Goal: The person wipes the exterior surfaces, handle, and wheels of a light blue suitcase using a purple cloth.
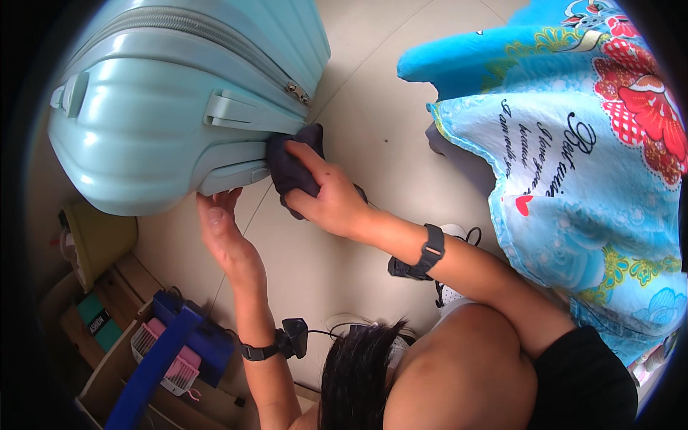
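A glossy light-blue hard-shell suitcase (145, 129) fills the upper left, its grey zipper (204, 35) running around the shell. My right hand (328, 193) grips a bunched dark cloth (293, 164), which touches the suitcase beside a pale-blue handle (236, 161). Another pale-blue piece, a strap-like handle (252, 113), lies on the same face. My left hand (223, 231) reaches under the suitcase's lower edge. Its thumb shows, while the other fingertips are partly hidden behind the shell. Both wrists wear black straps with small devices.
A blue floral fabric cover (564, 161) bearing writing drapes down at the right. At lower left are an olive-green bin (107, 242), cardboard boxes (129, 279), a blue plastic item (161, 360) and a white basket with pink things (166, 360). Tiled floor (371, 129) lies between.
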{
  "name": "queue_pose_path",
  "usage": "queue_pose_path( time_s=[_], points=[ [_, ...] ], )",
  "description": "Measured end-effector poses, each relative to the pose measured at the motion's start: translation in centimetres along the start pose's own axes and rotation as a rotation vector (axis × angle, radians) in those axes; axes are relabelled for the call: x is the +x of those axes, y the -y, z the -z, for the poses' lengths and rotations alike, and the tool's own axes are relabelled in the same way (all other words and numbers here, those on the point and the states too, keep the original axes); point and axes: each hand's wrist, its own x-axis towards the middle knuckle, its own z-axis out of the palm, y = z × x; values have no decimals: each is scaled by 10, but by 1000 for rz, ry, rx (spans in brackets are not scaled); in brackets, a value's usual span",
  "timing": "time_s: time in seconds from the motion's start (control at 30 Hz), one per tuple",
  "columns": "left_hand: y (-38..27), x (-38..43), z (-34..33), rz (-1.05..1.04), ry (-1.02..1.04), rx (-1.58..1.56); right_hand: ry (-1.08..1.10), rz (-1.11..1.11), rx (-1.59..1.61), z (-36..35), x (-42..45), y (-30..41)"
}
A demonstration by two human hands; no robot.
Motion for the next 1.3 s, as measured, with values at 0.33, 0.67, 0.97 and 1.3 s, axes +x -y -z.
queue_pose_path(
  time_s=[0.33, 0.67, 0.97, 1.3],
  points=[
    [2, -5, 2, 30, -3, -32, 25, 260, -213, -2, 2, 24],
    [2, -1, 3, -5, -27, -27, 76, 94, -204, 0, -2, 37],
    [0, -5, 1, -36, -30, -20, 91, -153, -333, 14, -9, -15],
    [2, -13, 12, 181, -101, -113, -147, 668, -252, -27, 0, 71]
  ],
)
